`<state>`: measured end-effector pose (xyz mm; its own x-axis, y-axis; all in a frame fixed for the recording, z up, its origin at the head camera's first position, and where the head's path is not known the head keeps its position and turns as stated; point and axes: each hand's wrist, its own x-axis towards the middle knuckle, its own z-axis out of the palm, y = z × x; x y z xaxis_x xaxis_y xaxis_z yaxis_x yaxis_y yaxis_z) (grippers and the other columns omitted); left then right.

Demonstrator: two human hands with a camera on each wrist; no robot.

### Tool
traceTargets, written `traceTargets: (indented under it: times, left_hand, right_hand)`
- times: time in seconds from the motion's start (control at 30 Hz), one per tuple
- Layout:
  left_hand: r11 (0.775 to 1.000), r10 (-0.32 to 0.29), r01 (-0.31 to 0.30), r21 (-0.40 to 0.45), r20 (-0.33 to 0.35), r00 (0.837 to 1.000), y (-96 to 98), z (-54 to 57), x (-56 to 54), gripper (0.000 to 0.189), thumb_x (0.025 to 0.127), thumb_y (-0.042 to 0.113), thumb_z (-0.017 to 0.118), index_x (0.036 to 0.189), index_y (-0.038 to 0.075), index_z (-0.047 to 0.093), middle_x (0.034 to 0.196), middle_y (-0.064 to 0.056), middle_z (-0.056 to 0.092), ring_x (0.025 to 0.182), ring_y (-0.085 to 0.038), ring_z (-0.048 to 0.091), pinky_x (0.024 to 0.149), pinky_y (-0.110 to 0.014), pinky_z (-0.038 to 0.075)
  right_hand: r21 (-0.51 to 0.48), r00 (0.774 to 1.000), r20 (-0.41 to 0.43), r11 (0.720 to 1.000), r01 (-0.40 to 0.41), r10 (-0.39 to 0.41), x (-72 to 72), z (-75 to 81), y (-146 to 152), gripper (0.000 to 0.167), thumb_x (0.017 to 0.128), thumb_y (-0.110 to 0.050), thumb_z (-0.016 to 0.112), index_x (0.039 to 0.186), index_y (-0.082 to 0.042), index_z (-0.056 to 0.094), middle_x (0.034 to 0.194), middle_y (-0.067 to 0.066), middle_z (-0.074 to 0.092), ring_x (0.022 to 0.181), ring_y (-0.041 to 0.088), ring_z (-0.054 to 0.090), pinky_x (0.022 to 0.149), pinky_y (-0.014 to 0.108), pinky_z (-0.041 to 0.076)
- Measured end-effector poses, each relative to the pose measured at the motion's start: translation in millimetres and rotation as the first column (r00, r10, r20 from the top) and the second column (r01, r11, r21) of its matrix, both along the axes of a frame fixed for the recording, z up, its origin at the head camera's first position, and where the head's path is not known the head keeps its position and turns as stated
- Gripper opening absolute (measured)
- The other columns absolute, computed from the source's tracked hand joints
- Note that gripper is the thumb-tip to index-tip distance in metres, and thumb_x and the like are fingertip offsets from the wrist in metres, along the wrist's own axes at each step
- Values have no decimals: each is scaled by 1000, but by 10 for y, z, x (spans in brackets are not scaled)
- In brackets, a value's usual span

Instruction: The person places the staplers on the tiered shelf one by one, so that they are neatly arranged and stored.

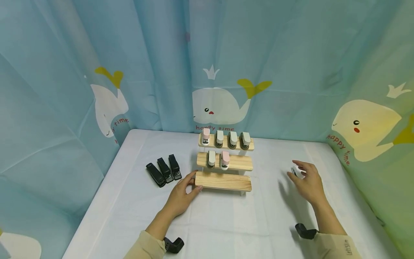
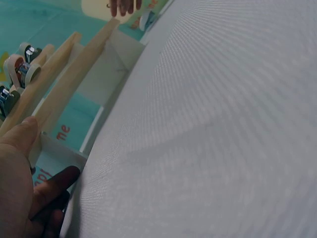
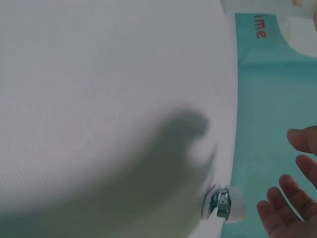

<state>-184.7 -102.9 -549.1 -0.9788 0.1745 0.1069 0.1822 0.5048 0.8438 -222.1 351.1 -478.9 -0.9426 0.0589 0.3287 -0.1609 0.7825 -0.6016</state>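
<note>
My left hand [image 1: 181, 196] grips the left end of the lowest step of a three-step wooden display stand [image 1: 223, 181]. In the left wrist view its thumb lies against the wood and other fingers are by the white side support [image 2: 62, 153]. Over on the right, my right hand [image 1: 308, 181] hovers with parted fingers above a small white stapler [image 3: 230, 204], apart from it in the right wrist view. The stand's middle step holds a white mini stapler [image 1: 211, 159] and a pink one [image 1: 225, 160]. Several more, one pink [image 1: 206, 136], line the top step.
Three black staplers [image 1: 164, 169] lie side by side left of the stand. A white cloth [image 1: 233, 230] covers the table. Blue whale-print curtains [image 1: 161, 54] hang behind and at both sides.
</note>
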Motion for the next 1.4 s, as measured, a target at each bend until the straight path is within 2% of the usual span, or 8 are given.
traceTargets:
  times: [0.2, 0.43, 0.6, 0.67, 0.8, 0.97, 1.2, 1.4]
  left_hand:
    - [1000, -2, 2, 1, 6, 1000, -1, 15, 2, 73, 97, 63, 60, 159, 30, 40, 124, 10, 71, 134, -25, 59, 116, -58, 41]
    - [1000, 4, -4, 2, 6, 1000, 2, 14, 2, 72, 98, 62, 61, 159, 31, 40, 123, 10, 71, 134, -25, 59, 115, -58, 42]
    - [1000, 2, -2, -4, 1, 1000, 3, 8, 0, 71, 98, 60, 62, 159, 32, 40, 123, 10, 71, 134, -25, 60, 116, -57, 42]
    - [1000, 1, -1, -4, 4, 1000, 2, 8, 0, 70, 98, 60, 62, 159, 33, 40, 123, 11, 72, 133, -24, 60, 116, -56, 42]
    - [1000, -1, 1, -2, 4, 1000, 0, 11, 2, 69, 98, 60, 62, 159, 34, 40, 123, 10, 72, 133, -25, 60, 115, -57, 42]
    - [1000, 6, -6, 4, 8, 1000, 3, 6, -2, 70, 97, 61, 62, 158, 35, 40, 121, 12, 72, 134, -23, 60, 116, -56, 42]
    - [1000, 3, -3, -5, -5, 1000, 1, -5, 0, 72, 97, 64, 61, 159, 33, 39, 121, 11, 71, 134, -24, 59, 117, -57, 41]
    - [1000, 4, -4, -9, -5, 1000, 4, 3, 1, 73, 97, 63, 61, 159, 31, 40, 122, 11, 72, 135, -25, 59, 117, -57, 40]
  right_hand:
    - [21, 999, 19, 999, 30, -30, -31, -20, 72, 51, 93, -8, 75, 139, 6, 58, 134, 35, 49, 117, 50, 54, 86, 30, 43]
    - [25, 995, 71, 998, 64, -66, -69, -55, 161, 53, 94, -10, 73, 141, 9, 55, 137, 40, 44, 118, 55, 53, 84, 28, 40]
    - [2, 984, 160, 997, 78, -77, -98, -75, 215, 58, 98, -17, 67, 146, 10, 48, 141, 44, 38, 121, 58, 50, 91, 59, 47]
    - [1, 979, 188, 997, 83, -81, -105, -81, 235, 61, 98, -19, 67, 148, 10, 46, 141, 45, 37, 121, 60, 50, 91, 62, 48]
    - [28, 969, 229, 996, 88, -92, -132, -100, 281, 64, 100, -23, 66, 149, 11, 43, 139, 45, 39, 118, 58, 54, 78, 47, 53]
    - [55, 957, 271, 995, 89, -100, -168, -116, 317, 66, 100, -24, 65, 149, 13, 41, 137, 43, 44, 116, 56, 58, 69, 25, 45]
    - [70, 955, 287, 996, 53, -71, -207, -130, 346, 65, 100, -21, 65, 147, 17, 40, 132, 46, 49, 116, 61, 59, 71, 27, 46]
    - [95, 950, 305, 995, 36, -64, -251, -149, 390, 66, 100, -23, 65, 145, 18, 40, 127, 45, 54, 109, 55, 62, 71, 29, 46]
